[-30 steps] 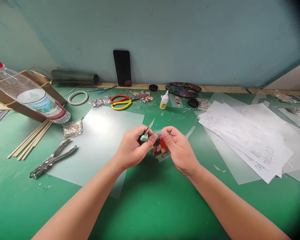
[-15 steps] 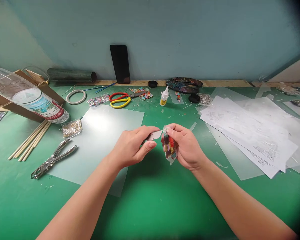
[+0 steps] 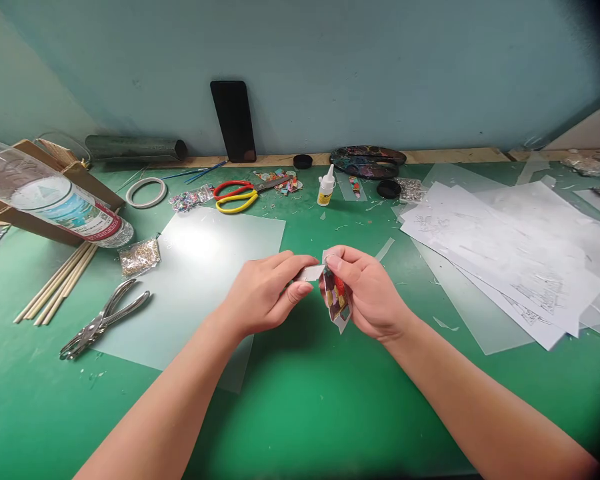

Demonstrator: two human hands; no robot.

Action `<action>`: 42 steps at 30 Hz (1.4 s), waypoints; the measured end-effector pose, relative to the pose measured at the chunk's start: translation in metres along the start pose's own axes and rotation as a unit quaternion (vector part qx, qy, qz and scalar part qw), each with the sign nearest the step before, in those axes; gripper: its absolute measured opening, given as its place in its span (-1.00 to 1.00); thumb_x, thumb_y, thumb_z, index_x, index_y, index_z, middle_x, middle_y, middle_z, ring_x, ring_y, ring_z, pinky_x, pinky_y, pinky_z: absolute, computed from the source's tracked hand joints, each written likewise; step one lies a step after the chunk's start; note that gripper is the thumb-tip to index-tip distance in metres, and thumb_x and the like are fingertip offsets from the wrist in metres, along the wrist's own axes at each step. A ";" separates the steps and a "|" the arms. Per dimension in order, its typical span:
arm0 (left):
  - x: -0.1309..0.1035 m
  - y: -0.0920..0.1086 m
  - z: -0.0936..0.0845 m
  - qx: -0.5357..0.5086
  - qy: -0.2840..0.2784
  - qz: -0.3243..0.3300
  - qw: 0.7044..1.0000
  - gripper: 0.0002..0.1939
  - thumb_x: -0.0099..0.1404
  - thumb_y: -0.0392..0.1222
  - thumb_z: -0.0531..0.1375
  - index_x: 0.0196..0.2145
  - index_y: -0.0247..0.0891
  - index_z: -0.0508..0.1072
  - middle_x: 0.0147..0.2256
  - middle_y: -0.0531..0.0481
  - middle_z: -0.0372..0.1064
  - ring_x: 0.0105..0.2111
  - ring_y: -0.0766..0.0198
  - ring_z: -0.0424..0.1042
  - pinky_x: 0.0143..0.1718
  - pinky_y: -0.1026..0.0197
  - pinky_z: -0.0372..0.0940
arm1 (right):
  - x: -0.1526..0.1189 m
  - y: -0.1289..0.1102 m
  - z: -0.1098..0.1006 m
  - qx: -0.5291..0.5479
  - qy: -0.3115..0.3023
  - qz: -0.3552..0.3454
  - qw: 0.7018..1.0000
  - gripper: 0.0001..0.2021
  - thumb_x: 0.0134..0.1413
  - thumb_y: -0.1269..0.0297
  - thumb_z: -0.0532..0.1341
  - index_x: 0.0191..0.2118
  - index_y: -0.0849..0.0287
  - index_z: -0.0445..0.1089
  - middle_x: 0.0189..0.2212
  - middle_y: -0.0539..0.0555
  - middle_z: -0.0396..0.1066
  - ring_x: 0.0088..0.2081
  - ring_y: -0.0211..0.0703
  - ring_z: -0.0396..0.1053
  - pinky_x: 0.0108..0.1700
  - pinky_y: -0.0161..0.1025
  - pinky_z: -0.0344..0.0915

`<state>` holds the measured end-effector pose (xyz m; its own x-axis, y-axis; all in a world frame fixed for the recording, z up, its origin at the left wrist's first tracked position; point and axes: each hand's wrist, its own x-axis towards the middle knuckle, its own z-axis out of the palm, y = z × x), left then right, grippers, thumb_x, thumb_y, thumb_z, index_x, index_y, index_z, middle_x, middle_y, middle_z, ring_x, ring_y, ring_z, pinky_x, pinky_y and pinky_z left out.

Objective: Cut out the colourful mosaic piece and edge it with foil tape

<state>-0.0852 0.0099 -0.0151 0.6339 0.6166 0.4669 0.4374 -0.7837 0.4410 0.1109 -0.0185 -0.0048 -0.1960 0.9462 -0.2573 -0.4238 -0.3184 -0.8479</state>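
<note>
While the right hand [image 3: 373, 293] pinches the small coloured picture [image 3: 337, 299] between its thumb and curled fingers, the left hand [image 3: 260, 293] is partly closed around a knife [image 3: 310, 273], its handle mostly hidden in the grip and the thumb a little apart from the forefinger. The picture is in the air above the green table [image 3: 300, 413], tilted so that its coloured side shows as a narrow slanting strip.

One second ago both hands were at the picture, which lay flatter to view, and the blade stuck up and away from it. Now only the right hand has hold of it, and the blade points across toward its upper left edge. Half a second ago a small gap showed between tip and picture; now the tip comes right up to the edge, though whether they touch I cannot tell.

The view has shifted slightly: the water bottle [image 3: 87, 210] has lost its red cap past the frame's edge, and the phone [image 3: 234, 121] sits higher in view. The glue bottle [image 3: 326, 189], scissors [image 3: 237, 198], metal punch [image 3: 103, 323] and papers [image 3: 500, 247] lie or stand on the table as before.
</note>
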 end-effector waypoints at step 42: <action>-0.002 -0.006 -0.016 -0.062 -0.016 -0.063 0.996 -0.53 0.54 0.10 -0.16 -0.38 -0.21 0.28 -0.46 0.01 0.24 -0.50 0.26 0.18 -0.46 0.17 0.05 | -0.005 0.004 -0.002 -0.111 -0.061 -0.052 0.991 -0.62 0.21 -0.09 0.33 -0.35 0.14 0.36 -0.61 -0.09 0.33 -0.64 -0.35 0.25 -0.64 -0.40 0.24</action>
<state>-0.0995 0.0143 -0.0068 0.5999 0.7056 0.3772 0.4341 -0.6831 0.5873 0.1124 -0.0243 -0.0079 -0.2722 0.9550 -0.1178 -0.2450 -0.1872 -0.9513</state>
